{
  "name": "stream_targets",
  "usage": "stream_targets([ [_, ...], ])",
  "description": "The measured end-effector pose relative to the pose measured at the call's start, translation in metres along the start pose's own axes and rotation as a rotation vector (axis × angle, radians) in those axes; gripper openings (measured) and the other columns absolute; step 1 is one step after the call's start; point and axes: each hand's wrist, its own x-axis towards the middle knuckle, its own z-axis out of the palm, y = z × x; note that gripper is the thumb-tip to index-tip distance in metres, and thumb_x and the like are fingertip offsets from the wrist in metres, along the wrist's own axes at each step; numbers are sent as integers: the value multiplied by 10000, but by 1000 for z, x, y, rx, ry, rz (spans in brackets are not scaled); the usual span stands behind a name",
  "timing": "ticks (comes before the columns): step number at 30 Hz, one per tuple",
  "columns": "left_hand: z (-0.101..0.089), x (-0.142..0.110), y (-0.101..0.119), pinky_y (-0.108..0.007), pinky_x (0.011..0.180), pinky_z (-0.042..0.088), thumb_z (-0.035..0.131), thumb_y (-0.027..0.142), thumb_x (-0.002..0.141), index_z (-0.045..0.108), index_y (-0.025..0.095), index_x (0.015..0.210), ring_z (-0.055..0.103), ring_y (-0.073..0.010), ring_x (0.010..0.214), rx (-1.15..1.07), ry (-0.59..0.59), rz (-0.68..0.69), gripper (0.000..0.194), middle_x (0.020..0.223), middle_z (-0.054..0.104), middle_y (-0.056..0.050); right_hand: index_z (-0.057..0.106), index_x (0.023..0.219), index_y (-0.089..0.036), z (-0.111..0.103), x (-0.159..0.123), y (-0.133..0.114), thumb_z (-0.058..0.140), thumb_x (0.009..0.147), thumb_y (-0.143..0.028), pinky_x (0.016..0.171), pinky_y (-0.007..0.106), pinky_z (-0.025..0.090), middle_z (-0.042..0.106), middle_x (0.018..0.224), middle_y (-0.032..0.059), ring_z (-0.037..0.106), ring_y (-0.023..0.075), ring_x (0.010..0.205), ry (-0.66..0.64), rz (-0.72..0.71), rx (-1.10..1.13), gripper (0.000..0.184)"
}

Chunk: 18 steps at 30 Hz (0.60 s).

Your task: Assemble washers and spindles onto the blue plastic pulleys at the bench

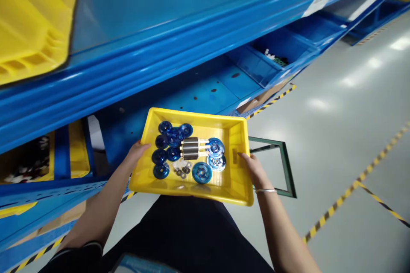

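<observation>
Both hands carry a yellow plastic bin in front of my dark trousers, beside the blue shelving. My left hand grips its left end wall, and my right hand has hold of the right end with the thumb over the rim. Inside lie several dark blue wheels on the left and lighter blue discs toward the right. Black rollers with pale shafts rest between them. Small metal rings and a clear plastic bag sit near the front wall. My fingers under the bin are hidden.
A blue shelf beam crosses above the bin, with a large yellow bin at upper left. Blue bins stand on the lower shelf to the right. A green metal frame is on the floor, near yellow-black tape.
</observation>
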Motion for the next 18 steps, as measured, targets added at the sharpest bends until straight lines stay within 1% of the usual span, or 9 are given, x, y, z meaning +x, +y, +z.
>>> stream_targets([
  [4,46,-11,-1,-280,672,570,715,229,729,632,151,1150,721,-241,806,92,-25,30,437,922,752,-93,603,923,-145,-47,-18,19,673,718,-308,478,290,519,688,684,57,640,201,540,142,17,14,271],
  [8,100,-22,-1,-261,643,560,676,228,743,624,164,1152,719,-224,800,170,-99,53,417,987,747,-86,586,879,-151,-101,-36,41,656,700,-283,464,269,499,664,658,42,615,175,515,258,50,57,233],
  [14,192,-38,-2,-258,641,552,700,230,715,643,157,1102,714,-218,762,285,-203,84,397,944,751,-83,579,872,-163,-188,-55,81,666,678,-314,459,255,483,657,646,30,602,165,510,404,102,117,261],
  [18,259,-52,-15,-277,696,559,699,196,716,652,147,1062,713,-226,805,340,-256,100,353,921,751,-85,598,894,-157,-247,-64,107,681,673,-338,468,264,488,660,637,32,612,176,524,471,148,118,298],
])
